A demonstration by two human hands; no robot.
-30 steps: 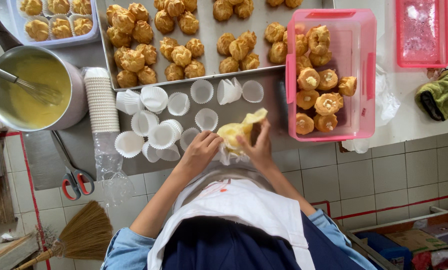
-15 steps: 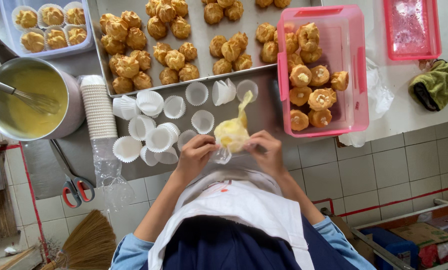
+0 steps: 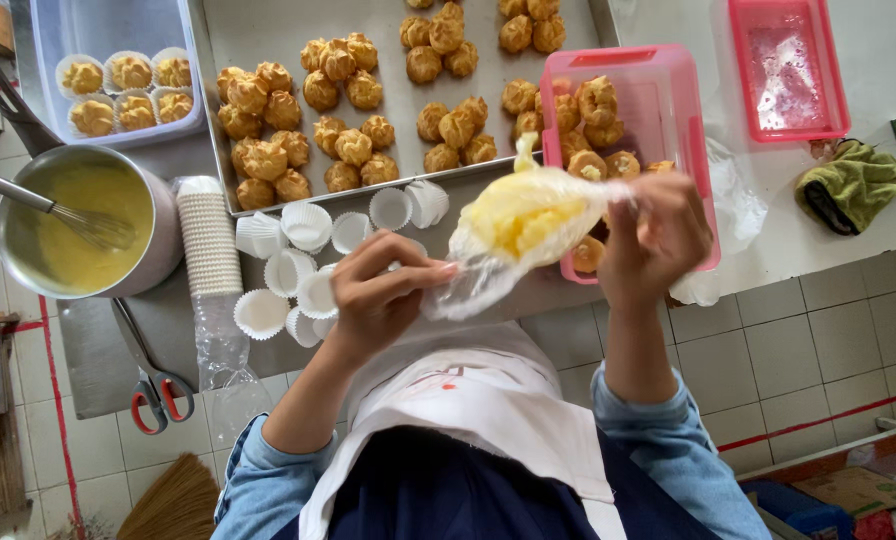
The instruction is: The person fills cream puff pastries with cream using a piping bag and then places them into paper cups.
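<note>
Tiled bench (image 3: 828, 290) seen from above, with a grey mat under most of the things. Held up over it, between both hands: a clear bag (image 3: 516, 225) of yellow custard. Left hand (image 3: 380, 290) pinching the bag's loose, empty end, fingers closed on the plastic. Right hand (image 3: 658, 235) gripping the full end from the side, fingers curled round it. Bag tilted, its knotted tip pointing up and away.

Just below the bag, on the mat: loose white paper cups (image 3: 308, 270), some nested, some lying on their sides. Beside them a tall stack of cups (image 3: 208, 235) in a clear sleeve. Further back a metal tray (image 3: 398, 110) with clusters of golden puffs (image 3: 338, 100). To the right a pink tub (image 3: 658, 130) holding more puffs, partly hidden by the bag and right hand. Pink lid (image 3: 788, 65) further right, near a green cloth (image 3: 853, 185). At left a pot (image 3: 78, 230) of yellow custard with a whisk (image 3: 68, 210) in it, red-handled scissors (image 3: 153, 380) below it, and a clear box (image 3: 118, 70) of puffs already in cups. Broom (image 3: 168, 505) at the lower left corner.
</note>
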